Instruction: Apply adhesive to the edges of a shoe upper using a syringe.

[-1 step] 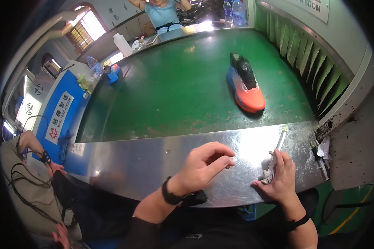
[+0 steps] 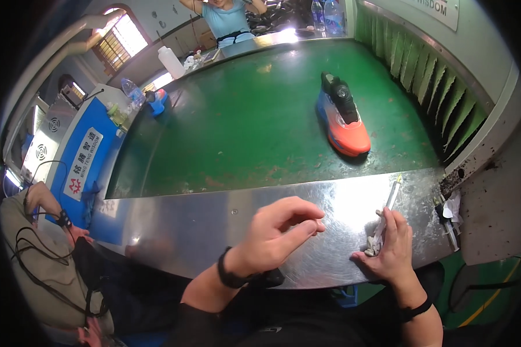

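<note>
My left hand (image 2: 275, 234) hovers over the steel front strip of the table, with a black band at its wrist. Its fingers curl in and the tips meet the thumb; whether something tiny lies between them I cannot make out. To the right, my right hand (image 2: 392, 246) rests on the strip. It grips a slim white pen-like stick (image 2: 394, 194) with a yellowish tip, pointing away from me. Under its thumb and palm lies a crumpled greyish-white scrap (image 2: 374, 243). Farther off, a running shoe (image 2: 347, 139), orange at the toe and blue at the side, stands on the green belt.
The green belt (image 2: 231, 127) runs away from me beneath a slitted green curtain (image 2: 411, 63) on the right. A second shoe (image 2: 156, 103) and bottles stand far left. A person (image 2: 228, 23) stands opposite; another person's hand (image 2: 43, 199) is at left beside a blue machine (image 2: 87, 156).
My left hand has shifted slightly to the left. My right hand, the stick and the shoe have stayed in place.
</note>
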Demonstrator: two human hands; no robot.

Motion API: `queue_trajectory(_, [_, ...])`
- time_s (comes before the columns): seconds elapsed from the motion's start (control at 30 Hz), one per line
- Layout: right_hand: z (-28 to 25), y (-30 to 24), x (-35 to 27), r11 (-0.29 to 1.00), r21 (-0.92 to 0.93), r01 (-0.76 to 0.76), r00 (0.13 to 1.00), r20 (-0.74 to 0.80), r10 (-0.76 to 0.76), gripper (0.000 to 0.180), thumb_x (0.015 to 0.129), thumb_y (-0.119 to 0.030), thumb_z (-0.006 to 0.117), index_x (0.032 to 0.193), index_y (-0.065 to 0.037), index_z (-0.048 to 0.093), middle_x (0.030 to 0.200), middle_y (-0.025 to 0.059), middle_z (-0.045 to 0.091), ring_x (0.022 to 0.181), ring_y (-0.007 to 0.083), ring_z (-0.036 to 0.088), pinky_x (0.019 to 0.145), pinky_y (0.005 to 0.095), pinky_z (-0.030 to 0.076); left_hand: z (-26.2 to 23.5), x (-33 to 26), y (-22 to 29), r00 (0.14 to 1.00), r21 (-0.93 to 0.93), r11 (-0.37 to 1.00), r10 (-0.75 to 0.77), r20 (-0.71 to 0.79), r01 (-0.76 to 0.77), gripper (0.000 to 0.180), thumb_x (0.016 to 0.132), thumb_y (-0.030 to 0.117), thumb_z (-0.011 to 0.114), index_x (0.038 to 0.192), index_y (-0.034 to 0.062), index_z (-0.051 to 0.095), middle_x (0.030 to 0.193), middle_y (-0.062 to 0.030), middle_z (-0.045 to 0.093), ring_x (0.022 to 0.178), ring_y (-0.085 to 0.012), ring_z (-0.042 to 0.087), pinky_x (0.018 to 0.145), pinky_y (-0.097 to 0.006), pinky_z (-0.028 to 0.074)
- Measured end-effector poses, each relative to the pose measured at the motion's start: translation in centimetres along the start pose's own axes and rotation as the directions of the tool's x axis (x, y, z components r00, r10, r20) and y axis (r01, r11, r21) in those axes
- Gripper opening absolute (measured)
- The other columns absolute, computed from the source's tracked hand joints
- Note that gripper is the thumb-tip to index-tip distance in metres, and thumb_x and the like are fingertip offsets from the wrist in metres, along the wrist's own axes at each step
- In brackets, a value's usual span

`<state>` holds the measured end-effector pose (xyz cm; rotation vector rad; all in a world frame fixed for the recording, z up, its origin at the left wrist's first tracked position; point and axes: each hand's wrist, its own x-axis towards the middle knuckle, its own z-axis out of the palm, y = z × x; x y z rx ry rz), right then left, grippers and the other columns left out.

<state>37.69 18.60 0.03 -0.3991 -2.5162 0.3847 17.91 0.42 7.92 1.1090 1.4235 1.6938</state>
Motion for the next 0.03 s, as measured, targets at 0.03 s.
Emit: queue_trajectory(0.03, [0.24, 0.1, -0.19, 1.0, 0.002, -0.005, 1.0, 0.003, 0.005, 0.107, 0.052, -0.046, 0.082, 0.137, -0.004, 0.033, 0.123, 0.014, 0.045, 0.106, 0.0323, 0.047, 0.082, 0.0427, 0.037, 0.02, -0.39, 2.92, 0.987, 0.101, 0.982, 0.158, 0.009, -0.158, 0.019, 0.093, 0.011, 0.056, 0.108, -0.0007, 0.057, 0.093, -0.0148, 0.063, 0.085, -0.0233, 0.062, 0.082, -0.033, 0.05])
